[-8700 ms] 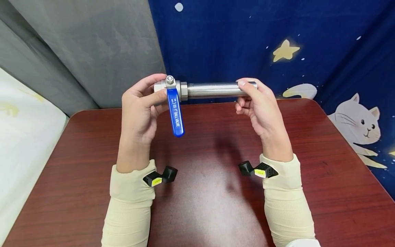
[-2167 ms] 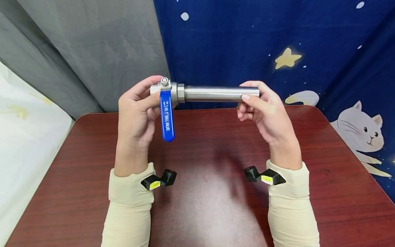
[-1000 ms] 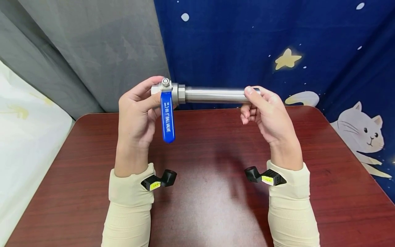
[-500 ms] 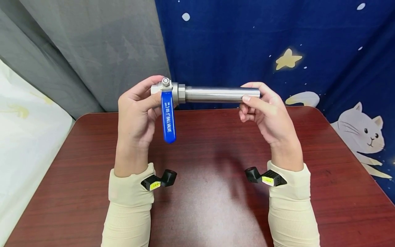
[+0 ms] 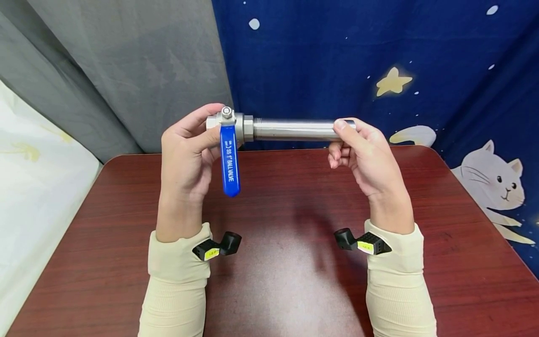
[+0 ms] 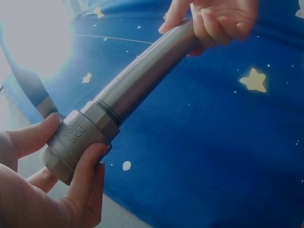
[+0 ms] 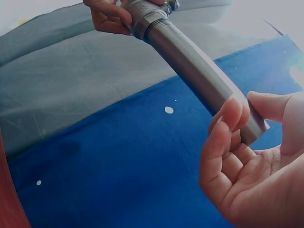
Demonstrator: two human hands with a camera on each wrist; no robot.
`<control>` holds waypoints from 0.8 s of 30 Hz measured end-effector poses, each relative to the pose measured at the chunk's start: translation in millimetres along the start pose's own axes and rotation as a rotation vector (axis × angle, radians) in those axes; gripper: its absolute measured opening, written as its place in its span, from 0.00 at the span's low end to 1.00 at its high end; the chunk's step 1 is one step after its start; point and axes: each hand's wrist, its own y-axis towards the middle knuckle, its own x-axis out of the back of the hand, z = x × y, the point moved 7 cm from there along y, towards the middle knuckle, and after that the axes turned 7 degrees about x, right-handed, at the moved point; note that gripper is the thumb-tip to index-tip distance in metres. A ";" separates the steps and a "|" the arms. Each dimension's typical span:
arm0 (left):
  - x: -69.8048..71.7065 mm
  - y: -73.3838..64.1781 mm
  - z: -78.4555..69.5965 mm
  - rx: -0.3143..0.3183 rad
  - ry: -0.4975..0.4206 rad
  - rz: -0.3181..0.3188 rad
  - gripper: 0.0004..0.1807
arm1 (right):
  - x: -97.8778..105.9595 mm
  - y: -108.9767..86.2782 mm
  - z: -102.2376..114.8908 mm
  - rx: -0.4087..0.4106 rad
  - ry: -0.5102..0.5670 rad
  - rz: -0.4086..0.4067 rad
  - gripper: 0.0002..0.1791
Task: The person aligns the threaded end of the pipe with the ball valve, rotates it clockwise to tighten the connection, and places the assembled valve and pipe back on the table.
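A steel ball valve (image 5: 239,126) with a blue lever (image 5: 230,164) is held above the table by my left hand (image 5: 183,164), thumb and fingers round its body. The lever points toward me, crosswise to the steel pipe (image 5: 294,130) that sits in the valve's right hex end. A few threads show at that joint. My right hand (image 5: 364,157) pinches the pipe's far right end, thumb on its upper side. In the left wrist view the valve body (image 6: 78,137) shows raised lettering. The right wrist view shows the pipe (image 7: 199,71) running from the right fingers to the valve.
Below the hands lies a dark red wooden table (image 5: 269,210). Behind it hang a grey curtain (image 5: 126,70) and a blue curtain (image 5: 294,56) with stars and a cat. White cloth (image 5: 33,178) is on the left. Each sleeve carries a small black camera.
The right thumb has rolled up over the pipe from its lower front half a second ago, repeating its position of one second ago. The left hand and valve stay nearly still.
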 end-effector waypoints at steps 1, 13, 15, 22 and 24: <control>0.0 0.0 -0.1 -0.001 -0.001 0.002 0.15 | -0.1 0.1 -0.3 -0.005 0.005 0.000 0.08; 1.3 0.8 -0.6 -0.001 -0.013 0.002 0.15 | -3.9 0.0 3.3 0.029 0.056 0.031 0.06; 1.4 0.7 -0.7 -0.001 -0.016 0.005 0.15 | -3.2 -0.2 3.0 0.032 0.040 0.022 0.05; 0.2 0.6 0.0 0.004 -0.004 0.007 0.15 | -0.7 1.0 1.0 0.015 0.005 -0.014 0.12; 0.2 0.6 0.0 0.004 -0.003 0.006 0.15 | -0.8 1.4 0.9 0.015 0.009 -0.012 0.13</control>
